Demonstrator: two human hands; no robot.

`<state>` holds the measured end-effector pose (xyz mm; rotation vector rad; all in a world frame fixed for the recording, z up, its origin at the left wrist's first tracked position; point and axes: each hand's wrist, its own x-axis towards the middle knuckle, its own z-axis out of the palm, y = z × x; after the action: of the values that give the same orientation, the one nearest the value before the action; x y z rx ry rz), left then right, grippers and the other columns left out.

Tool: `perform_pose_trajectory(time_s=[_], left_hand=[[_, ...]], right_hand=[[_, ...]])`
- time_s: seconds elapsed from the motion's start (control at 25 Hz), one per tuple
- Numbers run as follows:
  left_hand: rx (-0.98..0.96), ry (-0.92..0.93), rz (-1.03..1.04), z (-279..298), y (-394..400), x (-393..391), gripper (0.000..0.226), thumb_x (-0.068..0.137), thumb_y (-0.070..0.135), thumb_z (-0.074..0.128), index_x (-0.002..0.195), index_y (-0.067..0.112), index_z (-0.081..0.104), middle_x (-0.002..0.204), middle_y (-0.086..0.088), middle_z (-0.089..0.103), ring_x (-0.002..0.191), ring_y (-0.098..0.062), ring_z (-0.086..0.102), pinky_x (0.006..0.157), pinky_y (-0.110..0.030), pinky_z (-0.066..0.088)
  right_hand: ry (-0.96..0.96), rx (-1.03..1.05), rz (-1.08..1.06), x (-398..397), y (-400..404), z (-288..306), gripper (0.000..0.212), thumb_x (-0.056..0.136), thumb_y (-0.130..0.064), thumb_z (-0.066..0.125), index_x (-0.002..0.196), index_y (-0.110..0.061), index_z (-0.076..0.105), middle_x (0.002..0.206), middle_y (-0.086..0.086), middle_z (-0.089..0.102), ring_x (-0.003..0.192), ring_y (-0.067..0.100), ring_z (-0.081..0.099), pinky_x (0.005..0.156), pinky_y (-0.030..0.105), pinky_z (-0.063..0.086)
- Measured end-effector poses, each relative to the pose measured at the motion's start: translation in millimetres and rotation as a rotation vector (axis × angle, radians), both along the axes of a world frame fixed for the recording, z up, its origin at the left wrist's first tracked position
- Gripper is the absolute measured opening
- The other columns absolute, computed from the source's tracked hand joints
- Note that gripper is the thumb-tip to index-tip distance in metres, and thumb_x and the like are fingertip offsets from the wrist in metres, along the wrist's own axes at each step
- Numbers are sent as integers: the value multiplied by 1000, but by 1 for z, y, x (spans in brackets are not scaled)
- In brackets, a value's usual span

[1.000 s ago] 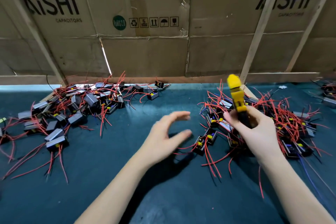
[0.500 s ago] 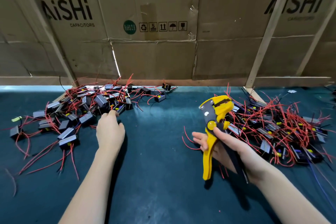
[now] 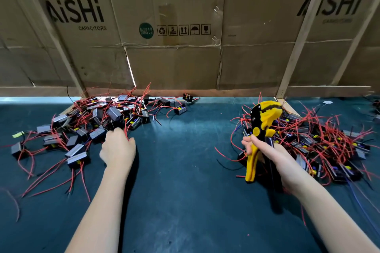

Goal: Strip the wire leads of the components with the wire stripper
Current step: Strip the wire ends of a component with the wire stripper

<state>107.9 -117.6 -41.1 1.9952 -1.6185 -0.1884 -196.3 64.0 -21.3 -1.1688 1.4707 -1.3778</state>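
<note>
The right hand (image 3: 273, 156) grips the wire stripper (image 3: 259, 135) by its handles, fingers curled tight around them. The tool stands up tall, yellow head on top, just left of the right pile of components (image 3: 320, 139). Farther left, the left hand (image 3: 118, 149) reaches into the left pile (image 3: 92, 123); its fingers curl at a red wire (image 3: 126, 129), but I cannot tell if they hold it.

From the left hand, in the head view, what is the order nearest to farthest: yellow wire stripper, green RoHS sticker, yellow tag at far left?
1. Yellow tag, on the mat left of the left hand.
2. Yellow wire stripper, to the right, held in the right hand.
3. Green RoHS sticker, up on the cardboard wall.
</note>
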Motion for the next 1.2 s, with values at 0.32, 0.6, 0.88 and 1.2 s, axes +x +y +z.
perform_pose_trajectory(time_s=[0.32,0.6,0.88,1.2], left_hand=[[-241,114,-308,19,13,-16,10,89,28,67,82,23,72,78,0,71,80,-28,65,70,-34,48],[140,163,-1110,30,40,-36,13,85,26,75,73,22,75,64,11,71,56,2,57,55,-13,39],[2,617,-922,28,38,-42,22,97,22,61,81,21,75,71,2,69,64,-9,56,68,-26,46],[-227,-408,-716,1,28,-52,52,86,16,61,136,27,53,140,8,48,132,-21,35,100,-33,28]], right_hand=[[106,-76,126,7,9,8,41,81,-49,59,77,-10,69,89,15,72,79,26,68,74,36,53],[102,-33,164,2,9,8,41,81,-42,68,90,-2,65,89,15,72,82,27,67,72,32,56],[204,107,390,-17,22,14,46,77,-27,81,121,-25,66,118,0,71,115,14,64,96,26,50],[224,161,407,-2,19,12,45,82,-47,64,116,-17,65,111,1,73,112,26,64,103,41,46]])
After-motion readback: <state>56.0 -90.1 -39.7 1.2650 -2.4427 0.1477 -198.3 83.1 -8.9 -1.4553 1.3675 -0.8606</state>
